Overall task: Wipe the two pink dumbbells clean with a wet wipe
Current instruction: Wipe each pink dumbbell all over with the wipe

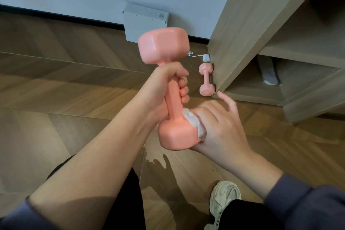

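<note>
Now, just left of the shelf unit [242,24], your left hand [164,87] has its fingers [183,92] curled round the raised dumbbell [173,99] while your right hand [220,129] pinches the wet wipe [193,120] onto its lower head; damp plastic may slip and drop toward the second dumbbell [206,79] against the unit's foot.

Held dumbbell [173,97]: pink coating, smooth, semi-gloss, with a wet-looking sheen on the upper head.
Floor dumbbell [206,79]: same pink coating, smooth, duller in shade.
Wet wipe [192,120]: white non-woven cloth, crumpled, soft, matt.
Floor [56,80]: wood-grain planks in herringbone, smooth, satin, lightly reflective.
Shelf unit [242,24]: pale wood-grain board, matt.
Wall box [144,22]: grey casing, matt, plastic or painted metal, hard to tell.
Shoe [224,198]: cream mesh and moulded panels.
Sleeve [298,203]: grey-blue soft cloth, matt.
</note>
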